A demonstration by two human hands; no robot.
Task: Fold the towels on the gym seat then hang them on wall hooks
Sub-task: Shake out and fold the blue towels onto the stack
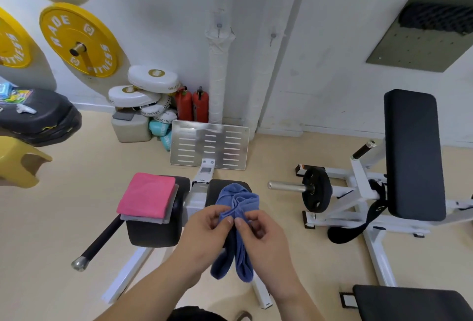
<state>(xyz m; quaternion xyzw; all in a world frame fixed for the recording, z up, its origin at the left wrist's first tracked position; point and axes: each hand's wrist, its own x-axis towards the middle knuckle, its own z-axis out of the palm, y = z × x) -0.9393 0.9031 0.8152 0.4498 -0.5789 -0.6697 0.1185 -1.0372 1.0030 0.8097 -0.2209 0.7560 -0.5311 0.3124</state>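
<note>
A: Hands?

B: Both on the blue towel (239,204). Left hand (204,228) pinches the bunched edge between thumb and curled fingers. Right hand (261,233) does the same just beside it, with the thumbs nearly touching.

A: Where's the towel sitting?

B: It's crumpled, not folded. The upper part is spread over the right seat pad (217,184) of the gym machine. The lower part hangs down between the wrists in two loose lobes.

A: Other towels?

B: A folded pink towel (147,194) lies flat on a folded grey towel (143,218). Both are stacked on the left seat pad (153,235), well apart from the hands.

A: Hooks?

B: Two wall hooks on the white wall above the machine, one (219,26) on the wrapped pipe and one (272,36) to its right. Both are bare.

A: Background, quick.

B: A slotted metal footplate (210,144) stands ahead of the seat. Two red fire extinguishers (193,105) stand in the corner, with white boxing pads (153,80) stacked beside them. A yellow weight plate (78,39) is on a wall peg at left. On the right, a second white-framed machine has a black back pad (413,152) and a small black weight plate (316,190) on a chrome sleeve. A black handle (102,239) with a chrome end sticks out beside the left seat pad.
</note>
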